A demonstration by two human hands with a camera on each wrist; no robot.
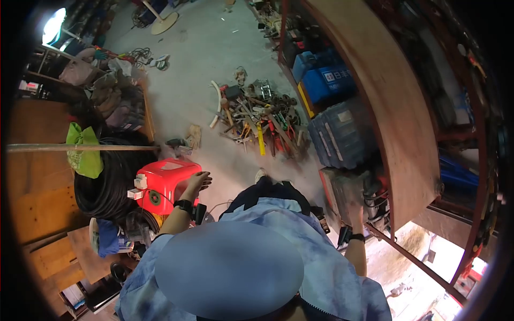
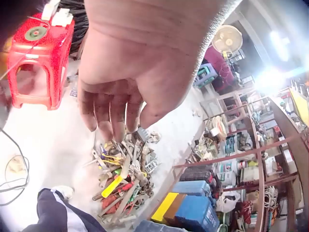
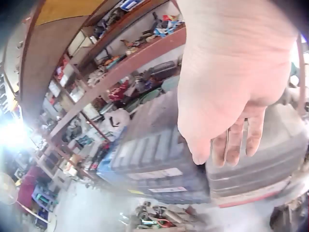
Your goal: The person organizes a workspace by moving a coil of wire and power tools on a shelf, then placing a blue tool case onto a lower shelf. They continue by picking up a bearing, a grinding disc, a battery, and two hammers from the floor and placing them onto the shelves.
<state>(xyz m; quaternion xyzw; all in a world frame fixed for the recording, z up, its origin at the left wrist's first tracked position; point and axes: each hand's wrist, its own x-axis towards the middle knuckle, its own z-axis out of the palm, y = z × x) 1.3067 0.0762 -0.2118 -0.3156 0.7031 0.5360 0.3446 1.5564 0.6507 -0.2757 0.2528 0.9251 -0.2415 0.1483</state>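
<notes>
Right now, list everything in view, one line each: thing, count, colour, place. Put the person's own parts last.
red stool: one, red, on the floor beside the left hand.
cable coil: one, black, left of the stool.
green bag: one, green, hung over a pole at left.
tool pile: many mixed tools, some red and yellow, on the concrete floor ahead.
blue cases: several, blue, low on the shelving at right.
grey case: one, grey, right behind the right hand.
fan: one, pale, far end.
left hand: fingers relaxed, holds nothing.
right hand: fingers loose, holds nothing.
</notes>
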